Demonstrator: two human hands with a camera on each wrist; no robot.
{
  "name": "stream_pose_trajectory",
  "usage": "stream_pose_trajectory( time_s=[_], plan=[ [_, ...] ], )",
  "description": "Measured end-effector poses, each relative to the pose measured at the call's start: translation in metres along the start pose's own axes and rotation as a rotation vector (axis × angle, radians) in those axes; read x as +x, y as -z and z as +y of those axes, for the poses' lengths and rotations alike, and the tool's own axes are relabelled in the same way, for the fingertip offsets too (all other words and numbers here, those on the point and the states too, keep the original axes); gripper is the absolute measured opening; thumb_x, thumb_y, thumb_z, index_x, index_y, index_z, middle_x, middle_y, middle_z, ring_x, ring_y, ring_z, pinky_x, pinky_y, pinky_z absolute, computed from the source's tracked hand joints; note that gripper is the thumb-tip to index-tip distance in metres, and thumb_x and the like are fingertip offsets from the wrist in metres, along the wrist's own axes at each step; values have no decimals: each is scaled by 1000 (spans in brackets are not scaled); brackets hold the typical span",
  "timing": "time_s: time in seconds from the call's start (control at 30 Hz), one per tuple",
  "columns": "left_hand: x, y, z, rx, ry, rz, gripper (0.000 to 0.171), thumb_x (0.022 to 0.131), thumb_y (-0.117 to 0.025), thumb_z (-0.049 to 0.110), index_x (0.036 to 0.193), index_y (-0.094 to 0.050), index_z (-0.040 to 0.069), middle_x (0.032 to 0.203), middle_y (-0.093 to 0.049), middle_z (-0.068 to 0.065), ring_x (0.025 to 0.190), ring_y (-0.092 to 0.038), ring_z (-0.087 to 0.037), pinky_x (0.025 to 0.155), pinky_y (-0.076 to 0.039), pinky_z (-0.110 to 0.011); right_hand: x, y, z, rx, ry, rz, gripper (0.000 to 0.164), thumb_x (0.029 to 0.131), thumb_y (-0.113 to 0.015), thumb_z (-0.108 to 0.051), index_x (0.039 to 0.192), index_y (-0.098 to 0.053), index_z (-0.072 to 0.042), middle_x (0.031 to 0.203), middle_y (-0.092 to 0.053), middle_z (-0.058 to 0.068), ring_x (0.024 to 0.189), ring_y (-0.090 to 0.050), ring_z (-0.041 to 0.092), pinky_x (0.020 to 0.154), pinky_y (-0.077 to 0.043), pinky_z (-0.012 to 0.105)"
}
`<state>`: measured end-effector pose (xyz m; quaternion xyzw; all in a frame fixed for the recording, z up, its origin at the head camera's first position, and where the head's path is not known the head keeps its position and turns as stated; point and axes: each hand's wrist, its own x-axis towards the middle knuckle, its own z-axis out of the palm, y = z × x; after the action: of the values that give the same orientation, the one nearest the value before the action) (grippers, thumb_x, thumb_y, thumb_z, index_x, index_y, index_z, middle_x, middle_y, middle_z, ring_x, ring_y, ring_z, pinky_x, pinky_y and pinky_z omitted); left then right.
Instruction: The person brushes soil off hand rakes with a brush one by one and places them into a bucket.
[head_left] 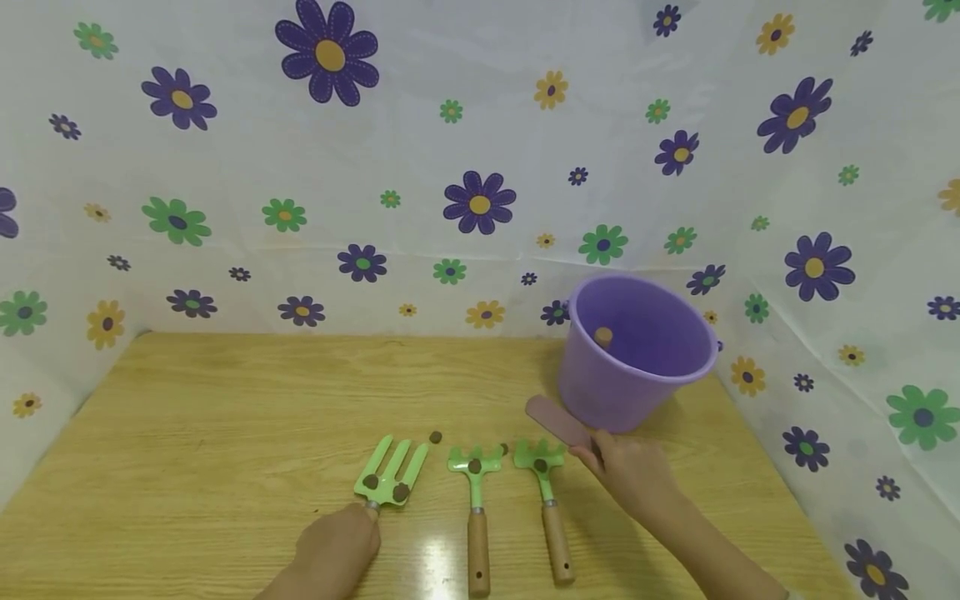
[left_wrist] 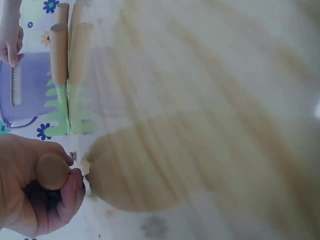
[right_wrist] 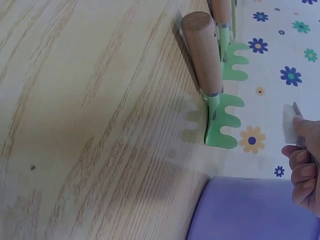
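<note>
The left hand (head_left: 337,546) curls its fingers round the handle (left_wrist: 53,171) of a green three-pronged hand fork (head_left: 388,478) bearing brown lumps (head_left: 401,492). Rightward, two green hand rakes (head_left: 477,542) lie on the wooden table (head_left: 225,417); beyond, the right hand (head_left: 630,471) grips a brush (head_left: 557,420) before the purple bucket (head_left: 600,387).

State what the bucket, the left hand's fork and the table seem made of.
Bucket: probably plastic, smooth and low-sheen, by its evenly coloured purple wall.
Fork: likely painted metal, from its thin, glossy green tines; handle apparently wood, plain brown.
Table: wood or wood-look laminate, glossy, with grain and bright glare.
</note>
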<state>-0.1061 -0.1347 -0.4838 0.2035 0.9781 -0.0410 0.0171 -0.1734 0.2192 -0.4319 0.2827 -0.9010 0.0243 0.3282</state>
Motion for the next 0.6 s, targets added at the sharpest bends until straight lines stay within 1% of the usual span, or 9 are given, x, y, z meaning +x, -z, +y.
stream_pose_trajectory(
  time_s=[0.03,0.1,0.13,0.2,0.3,0.33,0.43,0.5,0.6],
  plan=[
    [0,1,-2,-30,16,-2,13,83,-67,0,94,-60,-4,68,-48,-10,52,-52,-19,41,-52,-34,0,0,-1,-4,-3,-8,62,98,-16,-55,64,-45,-12,47,-36,-6,39,-29,6,32,-23,20],
    [0,3,-4,-87,40,20,18,81,-68,-3,97,-60,-5,69,-48,-10,52,-53,-20,43,-53,-33,0,1,-2,-10,-17,-47,63,98,-15,-56,64,-45,-12,48,-37,-6,39,-29,7,32,-23,20],
    [-1,3,-6,-97,44,44,17,81,-68,-3,95,-59,-5,69,-47,-10,52,-52,-19,43,-53,-32,1,2,-4,-12,-29,-77,63,97,-15,-57,64,-45,-12,48,-36,-6,39,-29,7,32,-23,20],
    [-1,5,-8,-99,38,99,17,80,-70,-4,91,-58,-4,67,-44,-7,50,-49,-16,41,-50,-27,2,4,-7,-11,-57,-142,61,97,-19,-58,64,-45,-13,49,-36,-6,38,-29,8,32,-25,20],
    [-3,8,-10,-61,26,189,19,79,-70,-5,85,-53,-1,66,-39,-5,49,-43,-12,37,-45,-22,4,8,-12,-3,-99,-222,54,96,-35,-56,64,-44,-14,49,-36,-6,38,-31,9,31,-26,21],
    [-3,9,-10,-53,27,208,20,79,-70,-5,84,-51,0,66,-39,-4,49,-41,-12,36,-43,-20,5,8,-14,-3,-110,-239,51,95,-40,-55,64,-44,-14,50,-36,-7,38,-31,9,31,-27,21],
    [-4,14,-10,-79,39,248,18,82,-67,-2,84,-50,2,67,-38,-4,50,-38,-11,35,-40,-20,9,9,-19,8,-125,-260,46,91,-55,-48,63,-44,-14,50,-36,-7,39,-32,9,32,-27,21],
    [-4,17,-9,-111,44,275,16,84,-67,2,83,-50,2,67,-38,-3,50,-38,-11,35,-38,-21,11,9,-21,25,-137,-277,43,89,-60,-44,63,-43,-14,52,-36,-7,40,-32,8,34,-27,20],
    [-4,21,-8,-152,62,310,19,86,-67,8,79,-50,2,64,-38,-3,48,-36,-10,33,-36,-21,16,9,-25,61,-165,-306,40,87,-65,-38,64,-43,-14,53,-35,-7,42,-32,8,35,-27,20]
  ],
)
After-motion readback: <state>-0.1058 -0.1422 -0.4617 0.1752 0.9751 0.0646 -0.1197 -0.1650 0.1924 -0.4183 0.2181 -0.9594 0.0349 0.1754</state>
